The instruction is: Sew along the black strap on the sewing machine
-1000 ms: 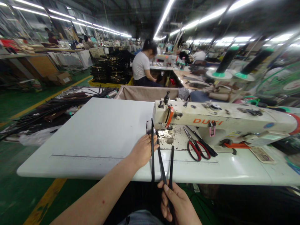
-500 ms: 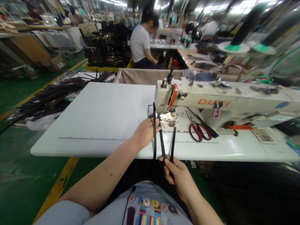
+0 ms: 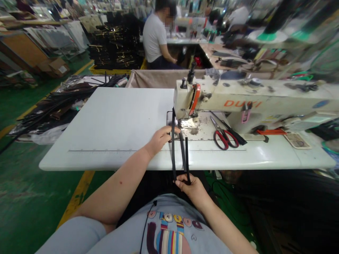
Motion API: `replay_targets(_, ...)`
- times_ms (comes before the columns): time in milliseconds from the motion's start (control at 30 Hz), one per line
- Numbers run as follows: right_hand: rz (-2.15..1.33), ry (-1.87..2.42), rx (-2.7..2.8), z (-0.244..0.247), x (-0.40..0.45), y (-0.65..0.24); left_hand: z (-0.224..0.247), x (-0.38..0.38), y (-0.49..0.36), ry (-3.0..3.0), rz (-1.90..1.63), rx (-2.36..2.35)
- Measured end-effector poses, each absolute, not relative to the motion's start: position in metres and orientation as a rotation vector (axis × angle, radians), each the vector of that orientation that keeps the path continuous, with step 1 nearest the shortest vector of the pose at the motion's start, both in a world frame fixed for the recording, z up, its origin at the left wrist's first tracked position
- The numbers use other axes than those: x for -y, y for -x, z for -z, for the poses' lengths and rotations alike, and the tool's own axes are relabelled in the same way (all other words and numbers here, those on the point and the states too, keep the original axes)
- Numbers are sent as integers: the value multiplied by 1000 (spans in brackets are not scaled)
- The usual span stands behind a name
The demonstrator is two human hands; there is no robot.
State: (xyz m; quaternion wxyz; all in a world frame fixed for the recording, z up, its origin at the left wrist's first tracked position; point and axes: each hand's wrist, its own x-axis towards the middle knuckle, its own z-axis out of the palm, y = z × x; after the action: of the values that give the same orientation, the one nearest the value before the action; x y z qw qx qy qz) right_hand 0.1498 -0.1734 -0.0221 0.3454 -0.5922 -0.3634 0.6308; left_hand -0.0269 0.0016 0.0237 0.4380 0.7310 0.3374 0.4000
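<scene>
Left hand [image 3: 159,140] resting on the table [image 3: 113,120], fingers pinching black straps [image 3: 173,148] near the sewing machine [image 3: 238,104]. Right hand [image 3: 192,188] closing around strap ends below the near table edge.

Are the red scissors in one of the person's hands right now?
No, the red scissors lie on the machine bed, while the left hand and right hand hold the black straps.
</scene>
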Motion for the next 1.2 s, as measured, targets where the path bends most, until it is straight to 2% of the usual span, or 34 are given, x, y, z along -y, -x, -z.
replay_targets(267, -1665, 1512, 881, -1, 186, -161, -26, -2, 21, -1529, -910, -1100)
replay_targets(1200, -1726, 1483, 686, -17, 174, -154, -23, -2, 21, -1413, -969, -954)
